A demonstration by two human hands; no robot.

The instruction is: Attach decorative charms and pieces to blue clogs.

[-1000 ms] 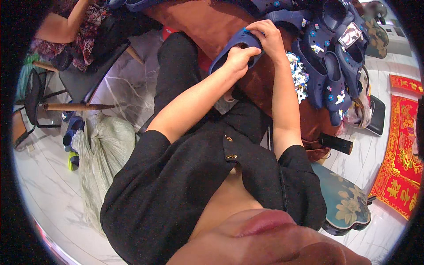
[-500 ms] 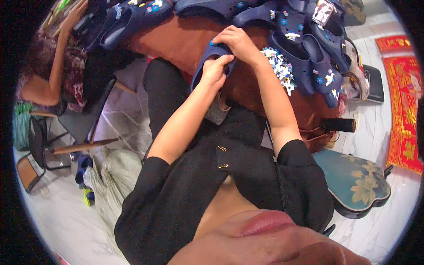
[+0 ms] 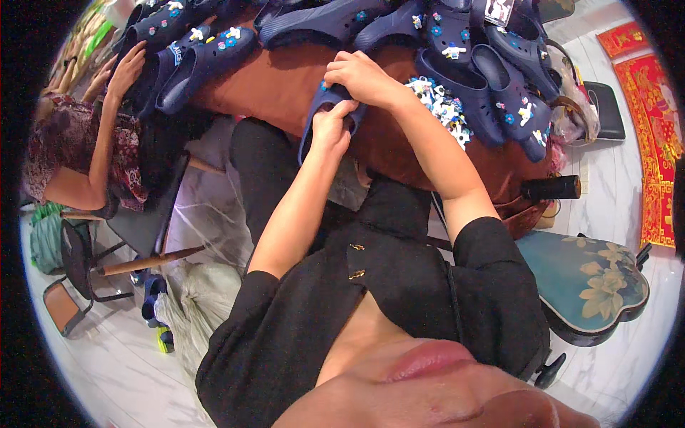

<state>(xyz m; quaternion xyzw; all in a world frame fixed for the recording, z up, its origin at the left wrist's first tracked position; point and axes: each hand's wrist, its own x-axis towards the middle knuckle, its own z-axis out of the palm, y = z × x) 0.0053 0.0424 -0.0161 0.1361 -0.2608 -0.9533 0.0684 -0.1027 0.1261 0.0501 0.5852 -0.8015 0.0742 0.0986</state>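
A navy clog [image 3: 312, 114] is held over the near edge of the brown-covered table [image 3: 257, 89]. My left hand [image 3: 332, 127] grips it from inside the shoe's opening, its thumb pointing up toward the toe. Closed around the front of the same clog is my right hand [image 3: 360, 78], whose fingertips are partly hidden; a small blue charm shows beside them. Just right of that hand lies a pile of small white, blue and yellow charms [image 3: 444, 110]. Decorated navy clogs [image 3: 517, 100] sit beyond the pile, and more clogs [image 3: 207, 64] stand along the far and left side.
At the left, another person's arm [image 3: 100, 135] reaches to the clogs. A teal floral stool [image 3: 585, 278] stands at my right, below a black cylinder [image 3: 551, 187] at the table's edge. Chairs [image 3: 135, 200] and a pale plastic sack [image 3: 207, 292] are on the left.
The clog and both hands shift slightly left and down in the picture, as the whole view also shifts. My grip looks much the same. The other person's hand is lower, beside the clogs.
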